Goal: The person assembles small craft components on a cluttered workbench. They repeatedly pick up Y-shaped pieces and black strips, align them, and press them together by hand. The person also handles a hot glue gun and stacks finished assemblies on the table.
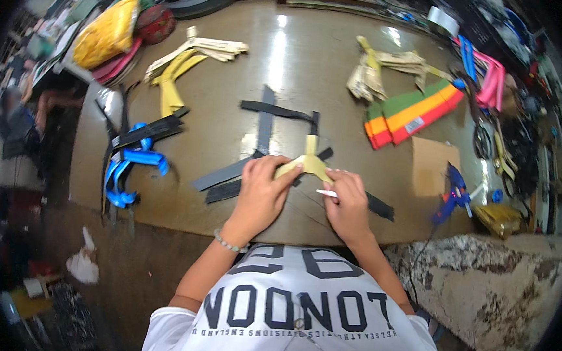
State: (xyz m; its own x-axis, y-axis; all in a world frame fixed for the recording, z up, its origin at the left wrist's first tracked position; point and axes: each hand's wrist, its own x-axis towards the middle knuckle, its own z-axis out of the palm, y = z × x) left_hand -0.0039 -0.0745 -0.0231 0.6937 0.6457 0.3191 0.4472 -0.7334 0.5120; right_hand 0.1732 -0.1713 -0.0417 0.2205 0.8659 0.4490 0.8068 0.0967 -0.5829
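Note:
A pale yellow Y-shaped piece (309,158) lies over black strips near the table's front edge, one arm pointing away from me. My left hand (262,190) grips its left arm, with the thumb pressed on top. My right hand (348,205) has its fingertips at the right arm and also holds a thin white pointed stick (326,193), whose tip points left. From under the piece, a black strip (380,206) runs out to the right. Beyond my left hand, a grey strip (266,119) lies crossed by a black strip (279,111).
Blue and black strips (132,158) lie at the left. Cream and yellow strips (183,64) are farther back. At the right are a striped green, yellow and red piece (412,113), brown cardboard (433,166) and a blue glue gun (452,195) with a cord.

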